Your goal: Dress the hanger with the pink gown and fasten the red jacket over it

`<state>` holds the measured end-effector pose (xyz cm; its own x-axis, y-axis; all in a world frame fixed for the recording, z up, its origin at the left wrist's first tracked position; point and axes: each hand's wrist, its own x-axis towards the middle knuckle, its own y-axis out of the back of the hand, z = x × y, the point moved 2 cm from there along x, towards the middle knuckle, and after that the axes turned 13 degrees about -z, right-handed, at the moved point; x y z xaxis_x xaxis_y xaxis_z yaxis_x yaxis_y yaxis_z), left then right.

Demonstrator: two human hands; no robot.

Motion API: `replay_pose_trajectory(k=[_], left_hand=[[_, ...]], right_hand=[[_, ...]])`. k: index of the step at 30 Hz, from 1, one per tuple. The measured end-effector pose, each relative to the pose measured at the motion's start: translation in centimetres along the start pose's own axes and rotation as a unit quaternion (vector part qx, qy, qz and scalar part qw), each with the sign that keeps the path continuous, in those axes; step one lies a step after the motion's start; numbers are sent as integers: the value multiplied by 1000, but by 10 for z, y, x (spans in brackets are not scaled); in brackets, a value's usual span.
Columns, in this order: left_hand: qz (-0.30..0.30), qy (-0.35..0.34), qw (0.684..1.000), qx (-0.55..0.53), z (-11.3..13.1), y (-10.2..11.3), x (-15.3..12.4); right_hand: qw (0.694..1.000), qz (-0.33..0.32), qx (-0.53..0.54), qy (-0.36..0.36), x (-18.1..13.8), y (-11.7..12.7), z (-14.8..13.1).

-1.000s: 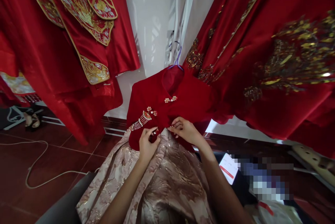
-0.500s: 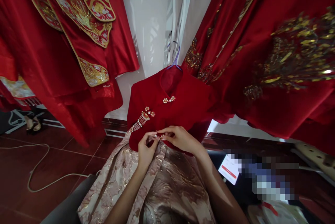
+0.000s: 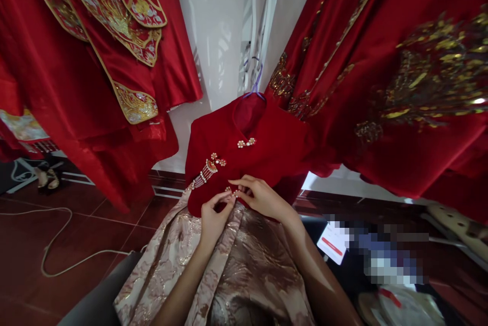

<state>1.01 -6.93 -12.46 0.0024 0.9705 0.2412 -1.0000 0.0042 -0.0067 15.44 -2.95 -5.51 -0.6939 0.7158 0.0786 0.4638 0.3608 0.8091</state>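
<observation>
A red velvet garment (image 3: 267, 138) with a stand collar hangs on a purple hanger (image 3: 257, 84). Two flower-shaped beaded clasps and a beaded tassel (image 3: 206, 171) decorate its front. At its lower edge, my left hand (image 3: 216, 212) pinches one side of a small beaded clasp (image 3: 232, 193) between thumb and fingertips. My right hand (image 3: 263, 198) grips the clasp's other side, with its index finger stretched out to the left. Below the velvet hangs a pale pink-gold brocade skirt (image 3: 168, 255), under both forearms. My fingertips partly cover the clasp.
Embroidered red garments hang at the left (image 3: 129, 97) and right (image 3: 343, 112). A cable (image 3: 57, 244) lies on the tiled floor, and shoes (image 3: 48, 179) stand at the far left. A lit phone (image 3: 333, 244) lies at the lower right, beside a blurred-out patch.
My fingertips have risen slightly with the clasp, and more of its beads show between them. My right index finger is now more extended. The view has shifted a little.
</observation>
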Motion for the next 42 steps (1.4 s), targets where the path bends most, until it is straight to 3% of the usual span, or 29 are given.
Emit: replay_pose_trajectory(k=[23,28,32,37,42], left_hand=[[-3,-2,1000,29,-13,6,5],[38,-42,998,31,-22,6,6],[74,-71,990,98,-24,10,5],[86,-89,970,208,-13,13,1],[52,-87,957,270,-1,10,-2]], right_hand=[[999,17,-35,9,8,-8,-5],[1000,-15,-1,-9,6,-9,7],[994,-92,64,-10,-19,8,15],[994,-48,80,-50,-46,35,16],[991,-76,85,-74,-43,26,18]])
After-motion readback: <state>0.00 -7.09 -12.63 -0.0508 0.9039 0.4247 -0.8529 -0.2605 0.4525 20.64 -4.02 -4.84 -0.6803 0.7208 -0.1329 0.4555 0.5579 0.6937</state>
